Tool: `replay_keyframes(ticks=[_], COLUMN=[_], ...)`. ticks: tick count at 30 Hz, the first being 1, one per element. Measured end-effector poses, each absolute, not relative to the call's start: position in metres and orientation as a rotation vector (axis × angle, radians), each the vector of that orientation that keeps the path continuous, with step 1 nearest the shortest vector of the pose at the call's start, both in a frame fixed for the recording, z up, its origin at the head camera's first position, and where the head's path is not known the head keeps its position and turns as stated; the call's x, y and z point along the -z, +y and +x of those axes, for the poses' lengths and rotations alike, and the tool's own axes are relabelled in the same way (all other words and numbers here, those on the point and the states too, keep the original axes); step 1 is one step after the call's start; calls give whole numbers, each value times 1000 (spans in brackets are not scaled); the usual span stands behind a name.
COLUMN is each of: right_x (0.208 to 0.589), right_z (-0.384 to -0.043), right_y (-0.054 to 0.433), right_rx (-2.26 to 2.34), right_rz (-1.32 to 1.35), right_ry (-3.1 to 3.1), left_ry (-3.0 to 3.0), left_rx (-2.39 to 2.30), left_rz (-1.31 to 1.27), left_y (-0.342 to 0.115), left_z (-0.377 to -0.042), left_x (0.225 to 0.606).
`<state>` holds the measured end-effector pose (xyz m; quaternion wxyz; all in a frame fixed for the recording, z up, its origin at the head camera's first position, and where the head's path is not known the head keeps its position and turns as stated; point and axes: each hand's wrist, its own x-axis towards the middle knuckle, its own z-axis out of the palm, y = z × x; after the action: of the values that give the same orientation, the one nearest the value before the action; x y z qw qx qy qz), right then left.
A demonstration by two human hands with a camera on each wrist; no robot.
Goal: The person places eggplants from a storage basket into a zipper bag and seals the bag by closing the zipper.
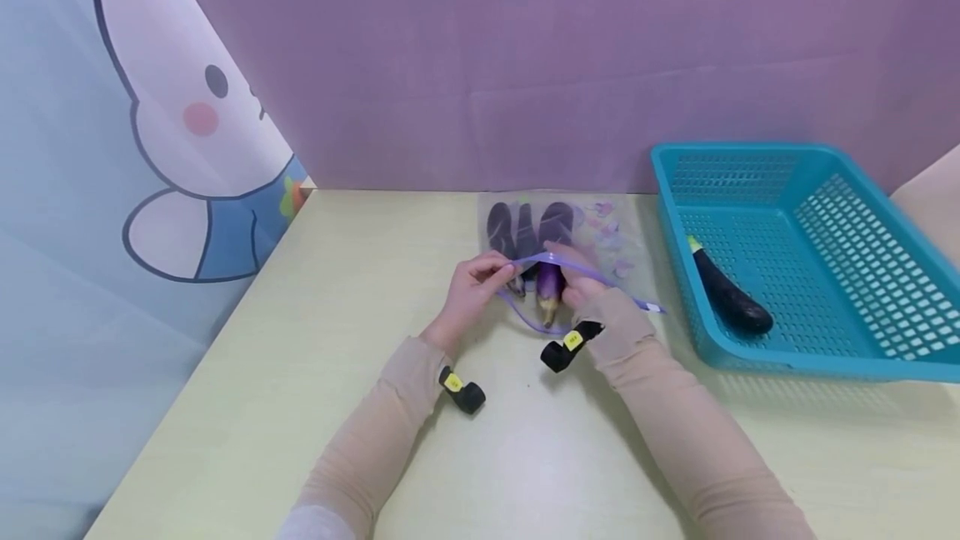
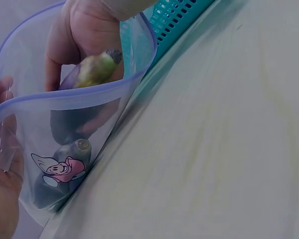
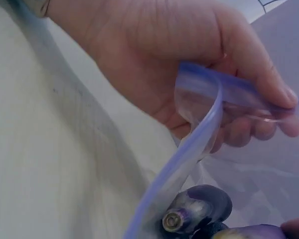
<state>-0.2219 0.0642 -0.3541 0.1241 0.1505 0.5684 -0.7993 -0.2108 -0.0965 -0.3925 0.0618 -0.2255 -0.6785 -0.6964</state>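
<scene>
A clear zip bag (image 1: 637, 261) with a purple rim and cartoon prints lies at the table's back edge, its mouth spread towards me. My left hand (image 1: 472, 286) pinches the left side of the rim; in the right wrist view the left hand's thumb (image 3: 274, 92) presses the plastic against its fingers. Reaching through the mouth, my right hand (image 1: 581, 273) grips an eggplant (image 1: 551, 286) whose stem end points back at me. Other eggplants (image 1: 500, 227) lie inside the bag to its left. Part of the right hand is behind the rim.
On the right stands a turquoise plastic basket (image 1: 832, 369), with one dark eggplant (image 1: 731, 294) leaning along its left side. The pale table (image 1: 300, 373) meets a purple cloth backdrop (image 1: 487, 65). A curtain with a cartoon figure (image 1: 195, 148) hangs at the left.
</scene>
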Motion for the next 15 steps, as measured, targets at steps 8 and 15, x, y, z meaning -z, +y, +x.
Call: replay_keyframes(ticks=[8, 15], right_x=[368, 381], right_z=[-231, -240], right_y=[51, 41], right_rx=[2514, 2650], right_rz=[556, 655], right_ry=[1884, 1991], left_ry=[-2019, -2035], left_rx=[2110, 2111], left_rz=[-699, -703], left_y=[-96, -94], left_z=[-210, -209], left_x=[391, 391])
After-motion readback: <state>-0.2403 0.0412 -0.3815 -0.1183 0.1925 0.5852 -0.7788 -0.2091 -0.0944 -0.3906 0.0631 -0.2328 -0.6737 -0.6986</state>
